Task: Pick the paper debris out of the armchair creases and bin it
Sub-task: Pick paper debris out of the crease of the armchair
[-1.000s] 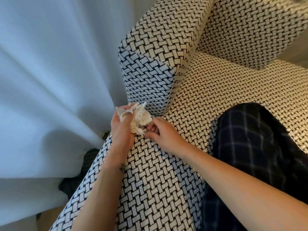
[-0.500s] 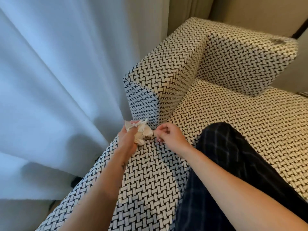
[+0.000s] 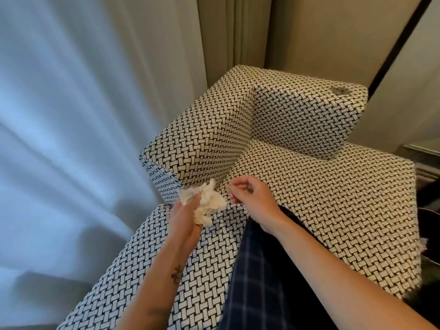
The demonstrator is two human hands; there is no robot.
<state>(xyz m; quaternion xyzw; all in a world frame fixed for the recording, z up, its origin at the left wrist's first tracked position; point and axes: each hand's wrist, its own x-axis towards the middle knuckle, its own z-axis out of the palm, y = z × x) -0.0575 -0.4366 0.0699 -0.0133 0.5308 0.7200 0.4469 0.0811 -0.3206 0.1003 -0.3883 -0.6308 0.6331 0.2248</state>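
Observation:
My left hand [image 3: 184,215] is closed around a crumpled wad of white paper [image 3: 207,202], held just above the armchair seat [image 3: 321,210] near the front of its left armrest [image 3: 202,139]. My right hand [image 3: 252,198] hovers right beside it, fingertips pinched together; something tiny may sit between them, but I cannot make it out. The crease between armrest and seat [image 3: 234,167] runs away from the hands and shows no paper. No bin is in view.
A pale sheer curtain [image 3: 71,139] hangs close on the left, with beige drapes [image 3: 233,39] behind the chair. My leg in dark plaid trousers [image 3: 266,282] rests on the seat. A dark spot [image 3: 341,91] marks the top of the backrest.
The view has tilted up and back, showing more of the chair. My right hand has lifted off the seat by the crease with fingers pinched. My left hand still holds the wad.

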